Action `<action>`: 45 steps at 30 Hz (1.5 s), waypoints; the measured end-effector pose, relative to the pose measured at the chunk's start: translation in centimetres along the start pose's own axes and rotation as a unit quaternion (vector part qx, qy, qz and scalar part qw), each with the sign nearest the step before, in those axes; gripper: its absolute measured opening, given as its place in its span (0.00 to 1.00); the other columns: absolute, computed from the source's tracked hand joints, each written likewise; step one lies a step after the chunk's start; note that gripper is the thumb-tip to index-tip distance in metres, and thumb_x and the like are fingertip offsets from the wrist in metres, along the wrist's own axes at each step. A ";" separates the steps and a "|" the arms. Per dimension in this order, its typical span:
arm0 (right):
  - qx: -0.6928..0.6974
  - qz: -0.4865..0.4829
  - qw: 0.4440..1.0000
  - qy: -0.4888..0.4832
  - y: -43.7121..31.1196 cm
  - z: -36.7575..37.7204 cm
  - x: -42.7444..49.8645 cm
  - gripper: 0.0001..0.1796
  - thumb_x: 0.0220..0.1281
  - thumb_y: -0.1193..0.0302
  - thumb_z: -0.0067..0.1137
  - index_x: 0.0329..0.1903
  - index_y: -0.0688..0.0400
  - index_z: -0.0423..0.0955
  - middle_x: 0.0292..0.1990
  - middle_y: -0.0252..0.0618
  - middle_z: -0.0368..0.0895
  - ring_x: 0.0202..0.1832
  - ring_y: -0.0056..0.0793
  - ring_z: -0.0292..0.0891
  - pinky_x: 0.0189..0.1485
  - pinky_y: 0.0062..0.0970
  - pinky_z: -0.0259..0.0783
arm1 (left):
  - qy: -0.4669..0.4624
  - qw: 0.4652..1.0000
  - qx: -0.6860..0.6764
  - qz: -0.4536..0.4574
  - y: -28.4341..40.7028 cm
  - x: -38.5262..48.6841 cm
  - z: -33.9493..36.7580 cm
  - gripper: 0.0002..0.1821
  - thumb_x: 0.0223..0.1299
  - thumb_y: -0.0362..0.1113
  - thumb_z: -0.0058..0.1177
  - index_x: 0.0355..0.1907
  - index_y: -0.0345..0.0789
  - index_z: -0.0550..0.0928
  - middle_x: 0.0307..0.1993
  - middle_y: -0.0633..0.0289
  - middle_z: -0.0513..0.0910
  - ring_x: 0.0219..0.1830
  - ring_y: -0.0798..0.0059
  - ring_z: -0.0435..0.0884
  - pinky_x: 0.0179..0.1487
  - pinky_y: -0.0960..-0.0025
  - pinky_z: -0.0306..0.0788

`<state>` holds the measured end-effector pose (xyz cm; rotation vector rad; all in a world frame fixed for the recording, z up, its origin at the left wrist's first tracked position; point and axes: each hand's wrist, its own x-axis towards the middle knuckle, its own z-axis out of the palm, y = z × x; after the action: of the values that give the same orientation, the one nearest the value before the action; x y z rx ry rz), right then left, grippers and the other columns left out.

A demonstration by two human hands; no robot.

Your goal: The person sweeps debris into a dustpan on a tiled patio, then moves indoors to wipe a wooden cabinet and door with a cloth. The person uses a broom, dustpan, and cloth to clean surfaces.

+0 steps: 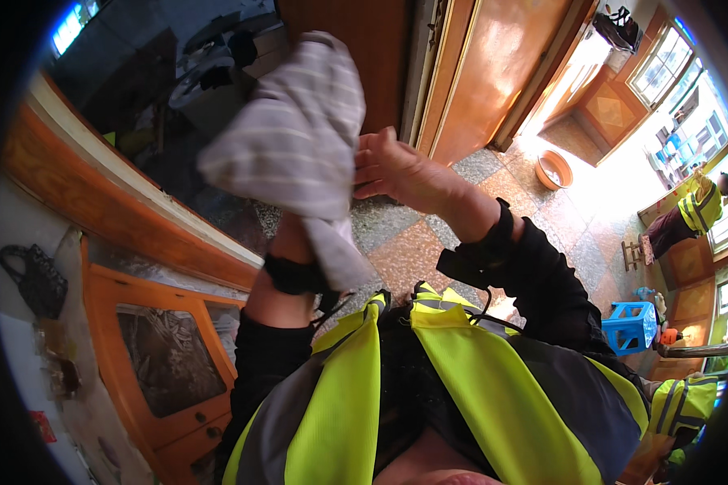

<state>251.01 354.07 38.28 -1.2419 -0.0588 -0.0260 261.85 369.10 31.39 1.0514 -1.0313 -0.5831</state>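
Observation:
A grey cloth with pale stripes (303, 133), blurred by motion, hangs in folds over the end of my left forearm (294, 239). It hides my left hand, so its grip cannot be seen. My right hand (394, 167) is at the cloth's right edge, thumb up and fingers spread; whether the fingertips touch the cloth is unclear. Black straps circle both forearms. I wear a yellow reflective vest (340, 388) over black clothing.
Wooden door (497, 60) and frame stand ahead. An orange cabinet (158, 357) is at left, beyond a wooden sill. On the tiled floor are a basin (554, 170) and a blue plastic stool (630, 327). Two people in yellow vests (701, 209) (682, 403) are at right.

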 end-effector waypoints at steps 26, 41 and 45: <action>0.063 -0.114 0.988 -0.087 -4.9 -10.4 -11.4 0.35 0.53 0.67 0.59 0.61 0.61 0.53 0.53 0.40 0.65 0.53 0.27 0.65 0.52 0.28 0.67 | -0.179 0.982 -0.054 0.013 -1.7 9.6 13.6 0.18 0.67 0.46 0.29 0.51 0.36 0.63 0.39 0.62 0.69 0.39 0.74 0.69 0.45 0.72 0.66; -0.381 -0.153 0.909 0.069 -8.1 -20.6 -18.9 0.11 0.56 0.71 0.54 0.41 0.63 0.70 0.33 0.44 0.76 0.33 0.26 0.75 0.32 0.24 0.71 | 0.003 0.957 -0.288 -0.045 -4.8 16.9 28.3 0.17 0.65 0.52 0.34 0.40 0.40 0.66 0.32 0.68 0.68 0.33 0.78 0.68 0.39 0.72 0.68; -0.205 -0.157 0.962 -0.092 -9.1 -23.4 -21.4 0.19 0.55 0.77 0.54 0.51 0.62 0.65 0.39 0.40 0.75 0.40 0.27 0.75 0.43 0.25 0.71 | -0.135 0.882 -0.447 0.063 -2.0 19.9 30.9 0.22 0.62 0.59 0.33 0.39 0.40 0.66 0.32 0.64 0.70 0.36 0.75 0.69 0.43 0.69 0.66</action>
<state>229.87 328.70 38.07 -1.6371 -0.4308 -0.2059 242.84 339.22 41.44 0.0820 -0.8966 -0.9880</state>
